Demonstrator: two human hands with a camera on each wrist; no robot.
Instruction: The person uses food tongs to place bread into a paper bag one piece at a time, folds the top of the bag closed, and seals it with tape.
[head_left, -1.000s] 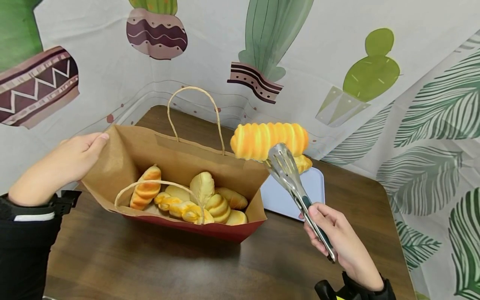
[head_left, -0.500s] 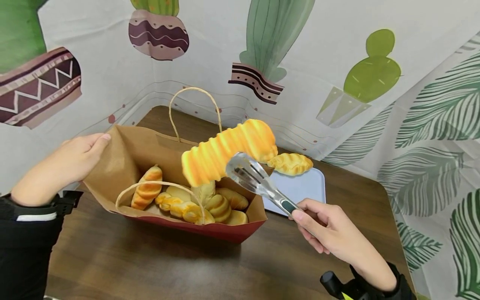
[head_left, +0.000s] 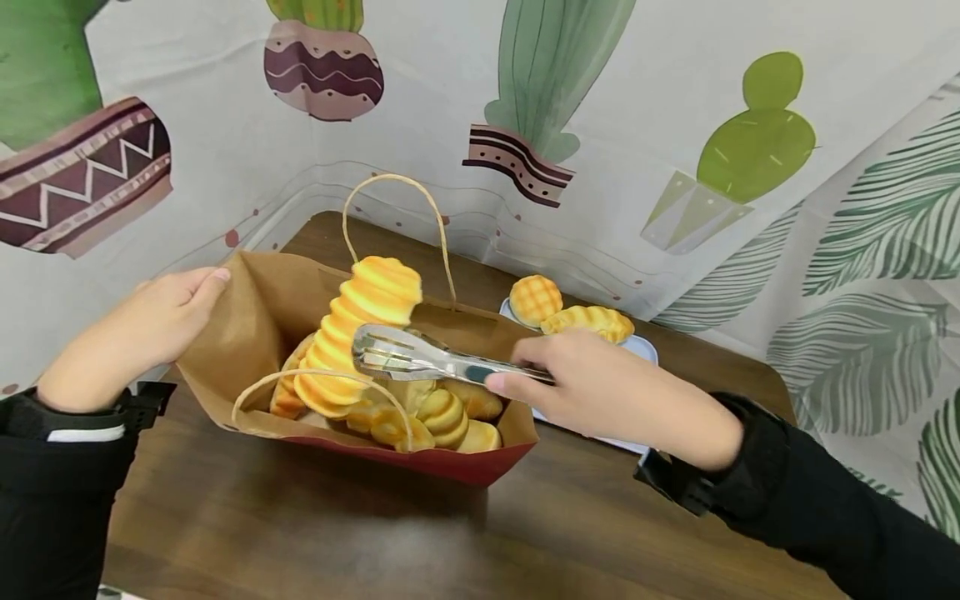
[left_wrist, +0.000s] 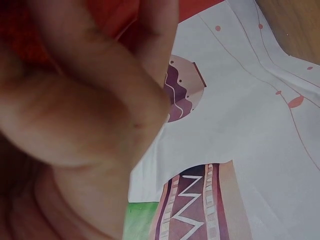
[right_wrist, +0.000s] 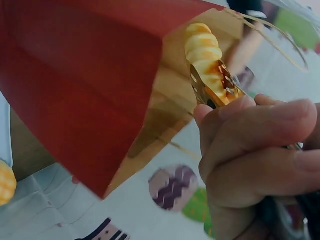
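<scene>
My left hand (head_left: 161, 312) pinches the left rim of a paper bag (head_left: 480, 467), red outside and brown inside, and holds its mouth wide. With my right hand (head_left: 592, 387) I grip metal tongs (head_left: 405, 354), whose tips clasp a long ridged bread roll (head_left: 363, 325). The roll is tilted over the bag's opening, behind the front rope handle (head_left: 322, 372). Inside the bag lie several breads, among them a layered bun (head_left: 442, 417). In the right wrist view the same roll (right_wrist: 202, 42) shows between the tong tips, beside the red bag wall (right_wrist: 95, 85).
Right of the bag, a light blue tray (head_left: 645, 350) bears a round scored bun (head_left: 536, 300) and a braided bread (head_left: 588, 321). The wooden table (head_left: 300, 517) lies under everything. A cactus-print cloth (head_left: 435, 92) hangs behind it.
My right hand has carried the tongs and roll leftward from above the tray to over the bag, and the roll has turned steeper. The left hand keeps its hold on the rim.
</scene>
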